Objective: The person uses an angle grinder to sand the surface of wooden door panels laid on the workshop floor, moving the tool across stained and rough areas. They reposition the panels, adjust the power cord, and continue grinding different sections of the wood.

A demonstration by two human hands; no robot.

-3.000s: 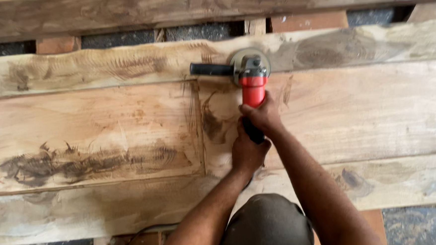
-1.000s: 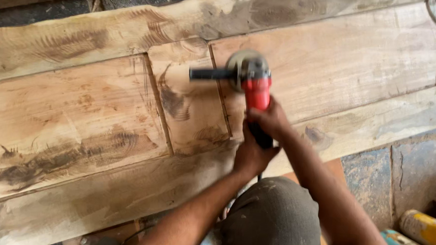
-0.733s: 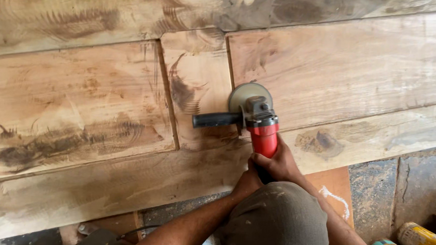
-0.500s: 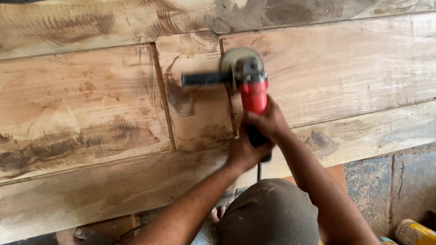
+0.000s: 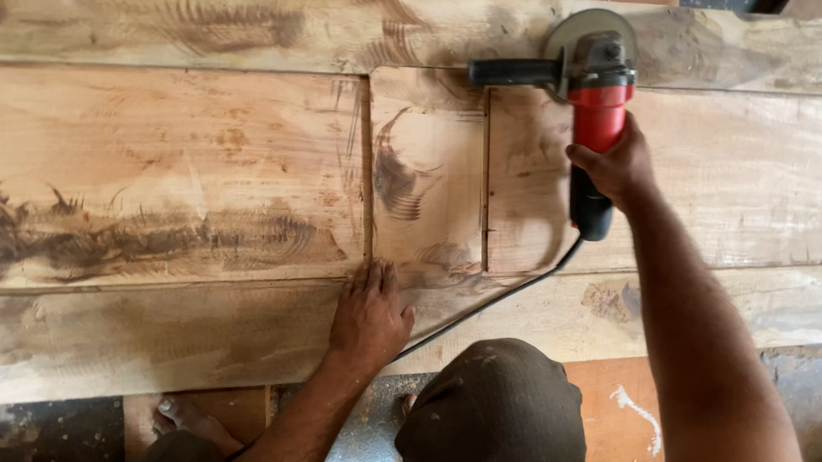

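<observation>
My right hand (image 5: 618, 167) grips the body of a red and black angle grinder (image 5: 594, 100). Its disc sits on the upper rail of a large wooden door (image 5: 190, 154) that lies flat in front of me. A black side handle sticks out to the left of the grinder, and its black cord (image 5: 492, 303) trails back toward me. My left hand (image 5: 369, 315) rests palm down on the door's near rail, just below the narrow middle panel (image 5: 426, 166). My knee in dark cloth (image 5: 497, 414) is at the near edge.
The door has pale sanded wood with dark grain streaks at the left. Below the near edge lie an orange board (image 5: 622, 415) with white marks and grey ground. My bare foot (image 5: 187, 418) shows at the lower left.
My left hand has let go of the grinder and now lies flat on the near rail. My right hand alone has pushed the grinder out to the far rail.
</observation>
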